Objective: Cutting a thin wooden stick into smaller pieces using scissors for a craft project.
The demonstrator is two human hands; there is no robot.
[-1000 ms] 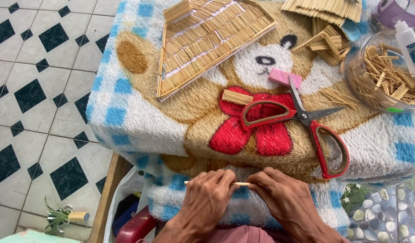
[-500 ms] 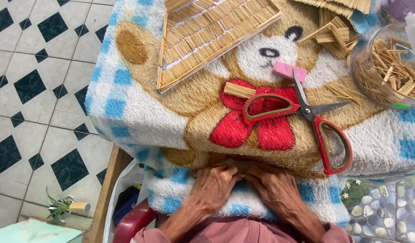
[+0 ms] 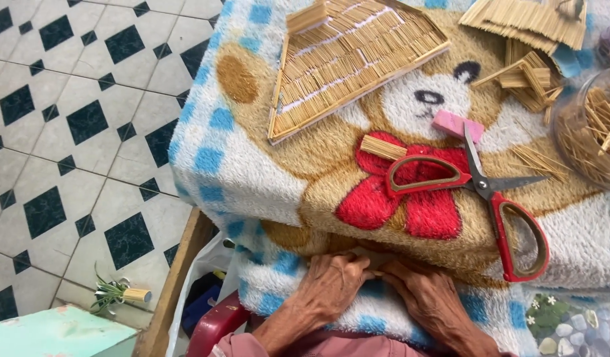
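My left hand (image 3: 331, 284) and my right hand (image 3: 427, 297) rest side by side against the front edge of a fluffy blue-and-white blanket (image 3: 239, 165) with a bear picture. The fingers of both are curled and pressed together at the blanket's fold. A thin stick shows only as a sliver between the fingertips, mostly hidden. Red-handled scissors (image 3: 490, 205) lie open on the blanket just beyond my right hand. A small bundle of short sticks (image 3: 383, 147) and a pink eraser-like block (image 3: 456, 124) lie near them.
A triangular panel of glued sticks (image 3: 344, 63) lies at the top middle, another stick panel (image 3: 523, 16) at the top right, with loose stick pieces (image 3: 526, 79). A clear bowl of sticks (image 3: 592, 132) sits at the right edge. A tiled floor (image 3: 74, 119) lies left.
My hands held a thin stick out flat in front of the blanket; they have moved up against the blanket's edge and curled over it. The view has shifted closer.
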